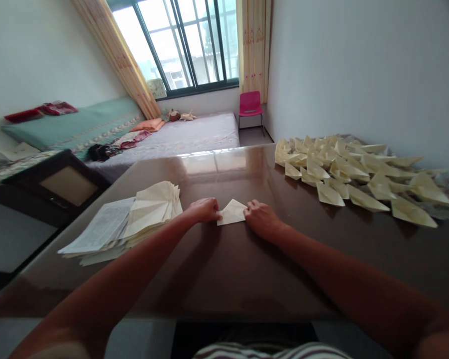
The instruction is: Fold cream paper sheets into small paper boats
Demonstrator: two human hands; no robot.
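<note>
A small folded piece of cream paper (232, 211) lies on the dark glossy table (224, 269) in front of me. My left hand (204, 209) pinches its left corner with curled fingers. At the paper's right edge, my right hand (260, 217) presses down with fingers closed on it. Both forearms stretch across the table toward the paper.
A stack of flat and half-folded paper sheets (123, 222) sits at the left. Several finished folded paper shapes (351, 172) are heaped at the right, by the wall. Beyond the table are a bed (179, 134), a pink chair (250, 104) and a window.
</note>
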